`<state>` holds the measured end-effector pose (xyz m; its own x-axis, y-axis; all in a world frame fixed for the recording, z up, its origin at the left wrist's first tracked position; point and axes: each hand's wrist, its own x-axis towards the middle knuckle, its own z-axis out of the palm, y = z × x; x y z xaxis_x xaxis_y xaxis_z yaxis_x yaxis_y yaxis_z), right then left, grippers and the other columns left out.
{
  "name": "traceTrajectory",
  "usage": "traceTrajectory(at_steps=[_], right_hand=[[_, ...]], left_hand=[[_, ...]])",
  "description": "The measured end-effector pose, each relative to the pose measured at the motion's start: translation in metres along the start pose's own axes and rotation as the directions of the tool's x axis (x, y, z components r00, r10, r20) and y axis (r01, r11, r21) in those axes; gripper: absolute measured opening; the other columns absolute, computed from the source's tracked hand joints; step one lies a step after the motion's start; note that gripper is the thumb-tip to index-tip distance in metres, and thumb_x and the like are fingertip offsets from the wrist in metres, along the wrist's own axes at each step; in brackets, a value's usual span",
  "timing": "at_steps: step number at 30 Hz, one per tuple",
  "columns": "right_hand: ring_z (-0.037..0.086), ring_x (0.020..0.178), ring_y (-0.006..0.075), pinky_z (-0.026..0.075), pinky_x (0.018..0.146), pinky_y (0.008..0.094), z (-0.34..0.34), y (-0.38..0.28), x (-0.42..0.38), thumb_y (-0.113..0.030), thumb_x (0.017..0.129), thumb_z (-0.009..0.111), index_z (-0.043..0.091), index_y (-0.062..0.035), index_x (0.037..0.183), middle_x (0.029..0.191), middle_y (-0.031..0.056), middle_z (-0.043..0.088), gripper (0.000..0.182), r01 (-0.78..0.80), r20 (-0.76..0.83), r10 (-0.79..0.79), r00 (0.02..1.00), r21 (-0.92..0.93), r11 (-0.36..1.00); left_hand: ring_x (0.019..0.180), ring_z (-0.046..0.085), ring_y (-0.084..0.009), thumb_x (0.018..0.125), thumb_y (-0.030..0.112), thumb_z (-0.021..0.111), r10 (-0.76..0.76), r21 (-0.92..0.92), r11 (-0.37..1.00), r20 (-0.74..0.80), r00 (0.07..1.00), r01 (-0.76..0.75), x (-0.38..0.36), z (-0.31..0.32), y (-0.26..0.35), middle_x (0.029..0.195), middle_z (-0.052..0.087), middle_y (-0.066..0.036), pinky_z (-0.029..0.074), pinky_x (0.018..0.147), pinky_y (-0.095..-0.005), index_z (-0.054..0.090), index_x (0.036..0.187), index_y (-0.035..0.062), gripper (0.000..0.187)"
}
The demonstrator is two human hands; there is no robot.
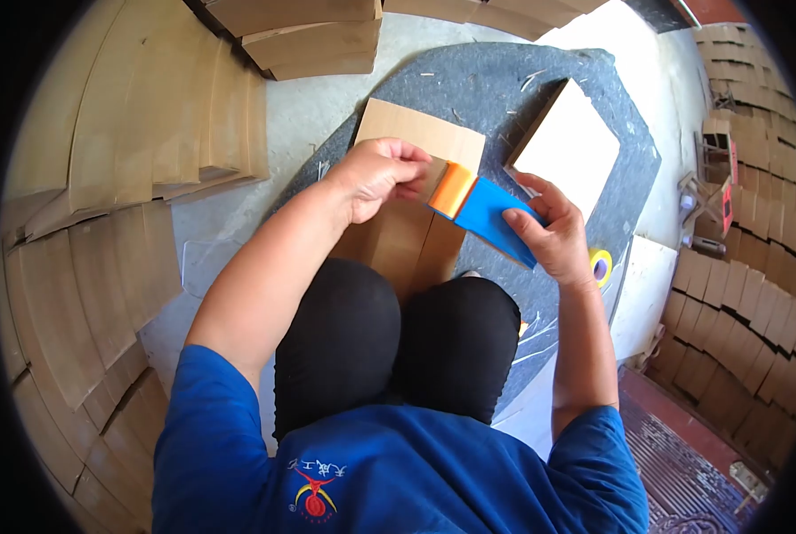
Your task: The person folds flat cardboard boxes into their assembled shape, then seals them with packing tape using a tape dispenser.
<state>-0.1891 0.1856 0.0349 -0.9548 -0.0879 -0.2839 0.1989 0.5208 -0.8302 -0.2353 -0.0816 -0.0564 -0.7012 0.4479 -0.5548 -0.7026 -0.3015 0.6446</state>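
My right hand (553, 227) grips a flat blue tape dispenser (497, 214), thumb on top and fingers round its far edge. An orange roller (453, 190) sits at the dispenser's left end. Just left of that end is my left hand (380, 178), its thumb and fingers pinched together. Whether something thin is between them I cannot make out. Below and beyond both hands stands a brown cardboard box (420, 129), partly hidden by my left hand and the dispenser.
A pale flat box (576, 147) lies on the dark grey mat (496, 80). Near my right wrist is a yellow tape roll (601, 267). Stacked cardboard (122, 116) rises on the left, with more cardboard stacks (736, 329) on the right.
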Motion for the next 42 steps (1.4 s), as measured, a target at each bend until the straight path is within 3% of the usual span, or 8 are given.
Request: traceTrajectory(at_steps=[14, 18, 22, 31, 35, 38, 41, 42], right_hand=[[0.049, 0.064, 0.0060, 0.043, 0.059, 0.0234, -0.027, 0.053, 0.028, -0.021, 0.081, 0.077, 0.061, -0.0004, 0.126, 0.069, -0.0009, 0.054, 0.052, -0.096, 0.047, 0.102, 0.994, -0.104, 0.990], [0.049, 0.065, 0.0062, 0.043, 0.059, 0.0236, -0.026, 0.065, 0.031, -0.021, 0.081, 0.077, 0.061, -0.0006, 0.126, 0.069, -0.0005, 0.055, 0.053, -0.103, 0.060, 0.111, 0.992, -0.117, 0.988], [0.051, 0.066, 0.0068, 0.044, 0.060, 0.0234, -0.024, 0.084, 0.031, -0.023, 0.082, 0.077, 0.061, -0.0019, 0.126, 0.071, 0.0002, 0.057, 0.052, -0.108, 0.058, 0.109, 0.992, -0.015, 0.994], [0.054, 0.068, 0.0078, 0.046, 0.063, 0.0250, -0.022, 0.085, 0.027, -0.028, 0.083, 0.078, 0.060, -0.0042, 0.128, 0.073, 0.0019, 0.060, 0.054, -0.104, 0.050, 0.104, 0.993, 0.006, 0.995], [0.056, 0.070, 0.0084, 0.047, 0.065, 0.0250, -0.026, 0.084, 0.028, -0.029, 0.082, 0.078, 0.060, -0.0043, 0.127, 0.075, 0.0027, 0.061, 0.055, -0.111, 0.066, 0.112, 0.991, -0.022, 0.994], [0.057, 0.072, 0.0091, 0.048, 0.066, 0.0255, -0.027, 0.085, 0.029, -0.030, 0.082, 0.079, 0.061, -0.0050, 0.127, 0.079, 0.0034, 0.062, 0.055, -0.105, 0.082, 0.106, 0.991, -0.017, 0.994], [0.058, 0.074, 0.0101, 0.049, 0.068, 0.0268, -0.029, 0.082, 0.031, -0.031, 0.083, 0.078, 0.060, -0.0052, 0.128, 0.081, 0.0045, 0.064, 0.056, -0.087, 0.090, 0.089, 0.992, -0.024, 0.996], [0.060, 0.076, 0.0107, 0.050, 0.069, 0.0277, -0.030, 0.082, 0.030, -0.031, 0.083, 0.077, 0.059, -0.0051, 0.129, 0.082, 0.0052, 0.065, 0.056, -0.081, 0.098, 0.084, 0.992, -0.032, 0.996]], left_hand=[[0.078, 0.060, -0.0132, 0.094, 0.007, 0.063, -0.063, -0.062, 0.997, -0.163, 0.985, 0.053, 0.040, -0.068, -0.032, 0.092, 0.065, -0.004, 0.049, 0.070, -0.0263, 0.060, 0.103, 0.0068, 0.009], [0.083, 0.063, -0.0137, 0.097, 0.006, 0.057, 0.153, 0.079, 0.987, -0.258, 0.954, -0.137, 0.048, -0.048, -0.062, 0.095, 0.067, -0.004, 0.051, 0.074, -0.0278, 0.061, 0.107, 0.0046, 0.010], [0.087, 0.067, -0.0261, 0.095, 0.004, 0.054, 0.658, 0.778, 0.547, -0.172, 0.733, -0.308, 0.038, -0.029, -0.068, 0.097, 0.067, -0.014, 0.054, 0.079, -0.0342, 0.060, 0.112, 0.0018, 0.018], [0.121, 0.049, -0.0367, 0.090, 0.008, 0.058, 0.556, 0.966, 0.255, -0.184, 0.811, 0.044, 0.038, -0.047, -0.079, 0.128, 0.050, -0.019, 0.042, 0.103, -0.0426, 0.054, 0.122, 0.0033, 0.032], [0.113, 0.053, -0.0347, 0.087, 0.009, 0.060, 0.855, 0.951, 0.013, 0.150, 0.496, -0.309, 0.048, -0.020, -0.031, 0.117, 0.059, -0.015, 0.042, 0.100, -0.0438, 0.063, 0.110, 0.0034, 0.024], [0.109, 0.057, -0.0297, 0.092, 0.020, 0.061, 0.614, 0.871, -0.100, 0.435, 0.658, -0.482, 0.057, 0.012, -0.005, 0.106, 0.066, -0.010, 0.045, 0.096, -0.0395, 0.069, 0.102, 0.0036, 0.020], [0.110, 0.057, -0.0289, 0.093, 0.023, 0.061, 0.252, 0.902, 0.173, 0.348, 0.903, -0.396, 0.068, 0.024, -0.001, 0.108, 0.065, -0.010, 0.045, 0.097, -0.0393, 0.070, 0.105, 0.0053, 0.023], [0.112, 0.056, -0.0286, 0.093, 0.027, 0.061, 0.265, 0.911, 0.105, 0.361, 0.894, -0.399, 0.068, 0.023, -0.004, 0.110, 0.064, -0.010, 0.044, 0.099, -0.0385, 0.070, 0.109, 0.0070, 0.027]])
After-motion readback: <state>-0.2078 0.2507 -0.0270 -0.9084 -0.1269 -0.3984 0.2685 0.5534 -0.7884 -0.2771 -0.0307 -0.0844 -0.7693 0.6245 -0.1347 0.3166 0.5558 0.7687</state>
